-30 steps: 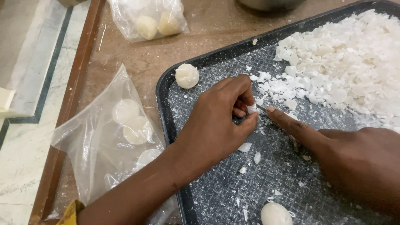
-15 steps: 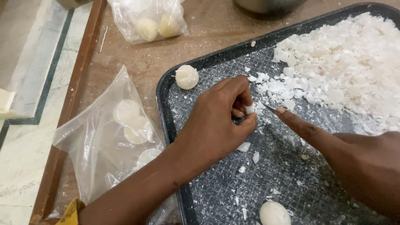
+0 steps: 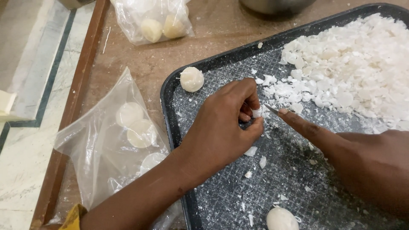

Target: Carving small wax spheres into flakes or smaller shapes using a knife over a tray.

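Pinching a small white piece [image 3: 257,112] between thumb and fingertips, the left hand [image 3: 221,127] sits over the middle of the dark tray [image 3: 170,91], closed tight on that scrap. Compared with a second ago the piece has shrunk: it showed plainly past the fingers then, and now only a sliver peeks out. The right hand [image 3: 362,159] has slid a little away from the left, its forefinger stretched along a thin blade [image 3: 271,109] whose tip still meets the piece; the rest of that hand is closed round the handle, though I cannot see the grip itself. To my eye another shaving has come off and this lump is nearly used up.

The heap of white flakes [image 3: 349,72] fills the tray's far right part, just beyond the blade. One whole white ball [image 3: 191,79] rests in the tray's far left corner, another ball [image 3: 281,219] at its near edge. Left of the tray, on the tabletop [image 3: 140,64], lies a clear bag [image 3: 115,140] holding more pale rounds, and a second bag [image 3: 153,21] lies beyond it.
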